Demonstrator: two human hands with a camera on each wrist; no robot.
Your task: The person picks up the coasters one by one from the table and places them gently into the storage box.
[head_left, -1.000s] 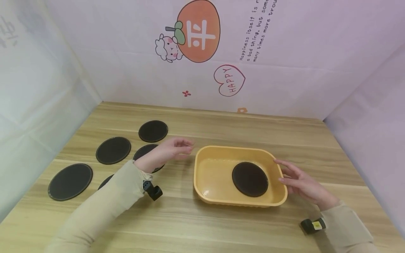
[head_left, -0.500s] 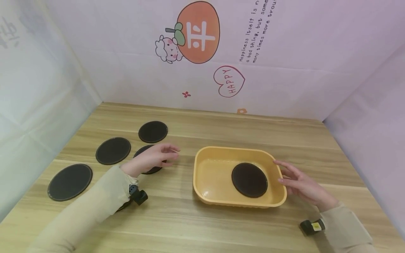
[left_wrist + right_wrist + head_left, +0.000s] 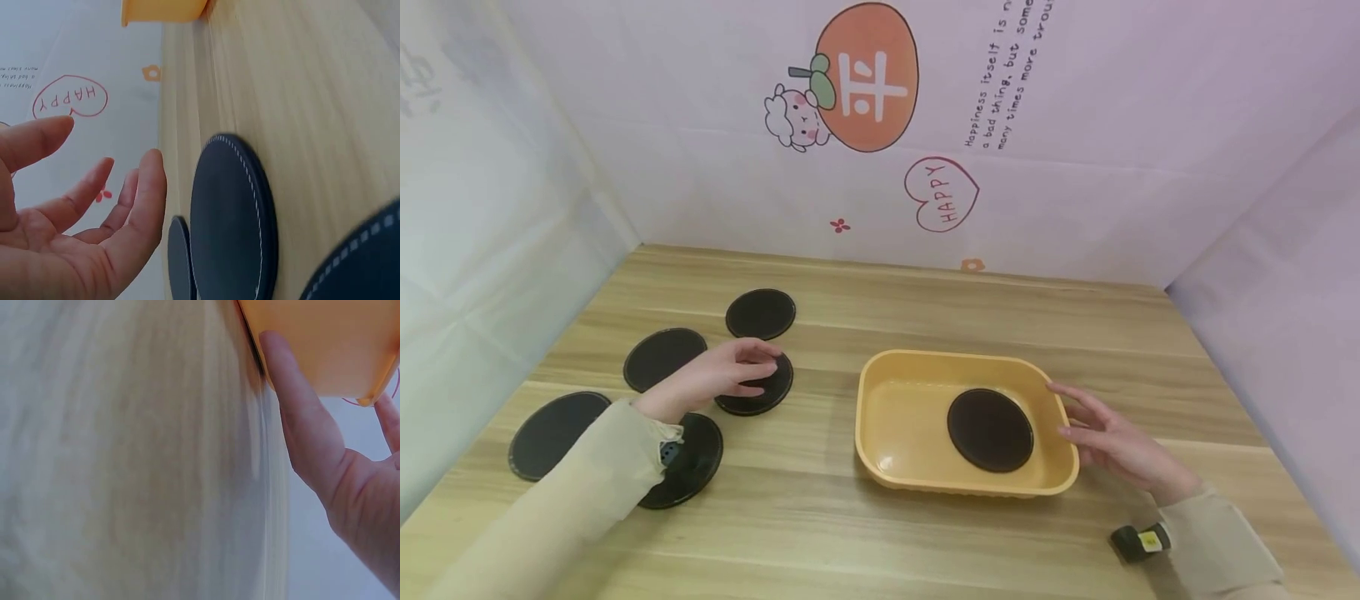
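L hand relaxed, empty, over blk disc twd worktop left edge; R hand straight-fingered, prob. only touching tub.

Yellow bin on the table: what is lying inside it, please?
One round black disc lies inside the yellow bin, on the side nearer the right hand. Bare bin floor shows beside it; anything under the disc is covered and cannot be seen.
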